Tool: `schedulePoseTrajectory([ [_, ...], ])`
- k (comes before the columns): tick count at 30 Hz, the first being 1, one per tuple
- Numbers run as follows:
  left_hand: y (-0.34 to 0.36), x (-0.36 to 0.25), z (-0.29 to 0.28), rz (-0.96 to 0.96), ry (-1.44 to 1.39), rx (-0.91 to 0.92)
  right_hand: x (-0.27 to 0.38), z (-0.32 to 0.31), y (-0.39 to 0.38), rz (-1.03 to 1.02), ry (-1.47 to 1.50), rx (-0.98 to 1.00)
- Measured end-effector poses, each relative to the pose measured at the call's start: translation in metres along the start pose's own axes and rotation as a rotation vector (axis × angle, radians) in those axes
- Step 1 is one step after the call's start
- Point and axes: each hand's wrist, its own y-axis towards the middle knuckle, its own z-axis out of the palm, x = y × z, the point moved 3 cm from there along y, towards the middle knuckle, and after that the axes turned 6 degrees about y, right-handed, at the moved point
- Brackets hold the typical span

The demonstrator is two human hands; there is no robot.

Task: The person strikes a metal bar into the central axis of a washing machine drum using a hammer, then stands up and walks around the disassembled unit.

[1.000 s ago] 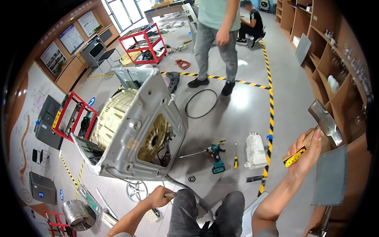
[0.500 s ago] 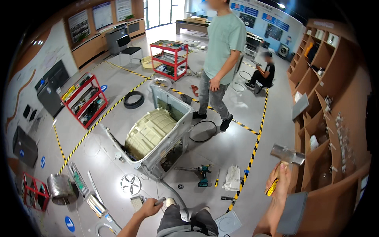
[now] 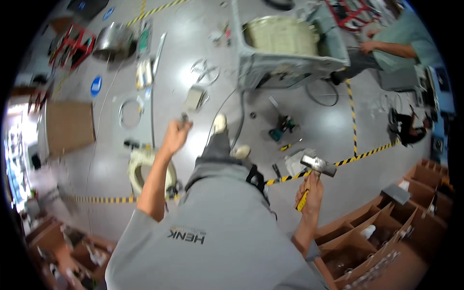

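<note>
My right hand (image 3: 311,192) grips a hammer (image 3: 318,165) by its short wooden handle with yellow on it, the steel head on top. Closed round a short grey metal piece (image 3: 184,117), my left hand (image 3: 176,135) is held out over the floor; only one end of the piece shows, so its kind is unclear. Ahead of my feet stands an open washing machine cabinet (image 3: 290,72) with a cream tub (image 3: 282,35) inside. Between cabinet and hammer, a teal and black cordless drill (image 3: 282,128) and a yellow-handled screwdriver (image 3: 291,144) lie on the floor.
A grey hose (image 3: 241,118) runs from the cabinet past my feet. At left lie a spoked pulley wheel (image 3: 205,72), a metal drum (image 3: 114,42) and a cream ring-shaped part (image 3: 137,174). Another person (image 3: 401,41) stands beside the cabinet. Wooden shelving (image 3: 382,217) stands at right.
My view has tilted down and turned, so the cabinet now sits at the upper edge. Both hands still hold their things. The standing person's hands have come together beside the cabinet.
</note>
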Motion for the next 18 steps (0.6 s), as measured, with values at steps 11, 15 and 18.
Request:
schedulePoseTrajectory([
  [11, -0.012, 0.084, -0.162, 0.134, -1.778, -0.510, -0.024, 0.095, 0.029, 0.229, -0.270, 0.193],
  [15, 0.024, 0.108, -0.181, 0.273, -2.128, -0.418, -0.007, 0.154, 0.044, 0.196, -0.353, 0.233],
  [18, 0.064, 0.119, -0.190, 0.332, -2.311, -0.313, 0.002, 0.202, 0.059, 0.169, -0.382, 0.239],
])
